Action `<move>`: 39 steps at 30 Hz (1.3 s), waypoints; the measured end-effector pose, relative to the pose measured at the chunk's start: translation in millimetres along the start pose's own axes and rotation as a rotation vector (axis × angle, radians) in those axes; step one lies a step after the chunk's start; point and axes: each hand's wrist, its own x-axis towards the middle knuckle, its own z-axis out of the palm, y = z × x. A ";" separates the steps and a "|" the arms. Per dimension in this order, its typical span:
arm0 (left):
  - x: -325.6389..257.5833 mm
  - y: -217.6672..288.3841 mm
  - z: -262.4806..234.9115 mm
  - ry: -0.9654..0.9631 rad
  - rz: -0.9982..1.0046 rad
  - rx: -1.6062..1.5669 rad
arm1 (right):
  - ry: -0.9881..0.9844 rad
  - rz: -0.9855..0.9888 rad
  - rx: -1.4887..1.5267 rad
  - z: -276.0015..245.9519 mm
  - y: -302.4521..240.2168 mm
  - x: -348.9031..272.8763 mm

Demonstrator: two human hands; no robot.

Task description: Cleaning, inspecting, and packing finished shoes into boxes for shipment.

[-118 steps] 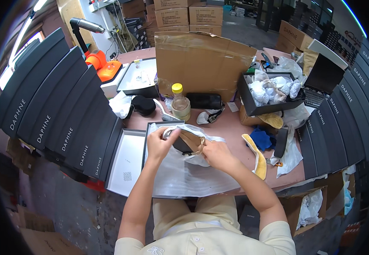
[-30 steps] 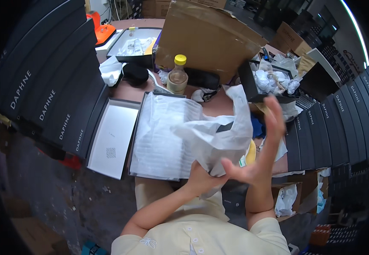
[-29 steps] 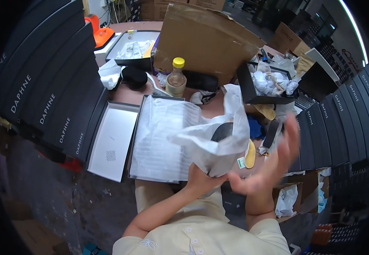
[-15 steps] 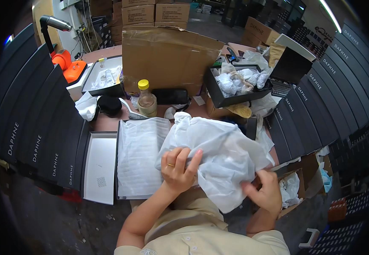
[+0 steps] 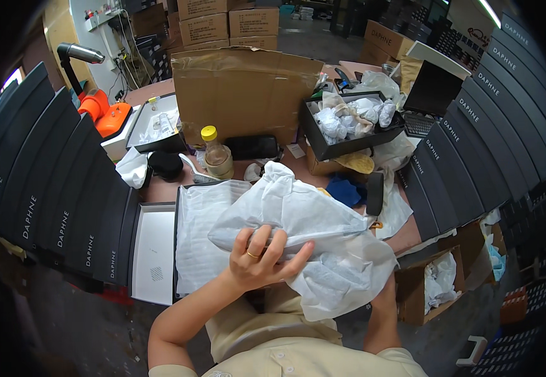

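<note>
A bundle wrapped in thin white tissue paper (image 5: 323, 220) lies across my lap side of the table, in front of me. What is inside does not show, though a darker shape is faintly visible through it. My left hand (image 5: 263, 257) is closed on the bundle's left part, with a ring on one finger. Only the edge of my right hand (image 5: 384, 295) shows; its fingers are hidden beneath the paper's right side. Partly under the bundle sits an open dark box (image 5: 177, 251) lined with white padded paper (image 5: 207, 242). Left of it rests a white-lined box lid (image 5: 153, 251).
Stacks of black boxes rise at left (image 5: 53, 188) and right (image 5: 474, 144). Behind stand a yellow-capped bottle (image 5: 217, 157), a brush (image 5: 198, 173) and a cardboard panel (image 5: 241, 94). A black box (image 5: 348, 144) holds crumpled paper; a blue cloth (image 5: 344, 190) lies nearby.
The bundle has turned and its paper spreads lower right. My right hand, visible at its right edge before, has slipped under the paper. The blue cloth behind has come into view.
</note>
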 end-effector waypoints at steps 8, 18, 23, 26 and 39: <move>11.6 -23.3 -38.0 -0.225 -0.206 -0.479 | -0.222 -0.236 -0.309 37.5 26.5 17.1; 7.7 -82.5 -3.7 -0.065 -1.214 -1.005 | -0.278 -0.240 -0.411 15.5 33.1 12.1; -87.1 -140.1 1.5 -0.136 -1.579 -0.908 | -0.125 -0.092 0.107 27.8 28.8 11.7; -119.9 -122.4 16.0 -0.042 -1.189 -0.111 | -0.175 -0.197 0.061 26.7 42.7 2.8; 62.0 -25.1 -54.6 -0.854 -0.260 -0.560 | -0.320 -0.832 -0.471 55.6 19.4 9.2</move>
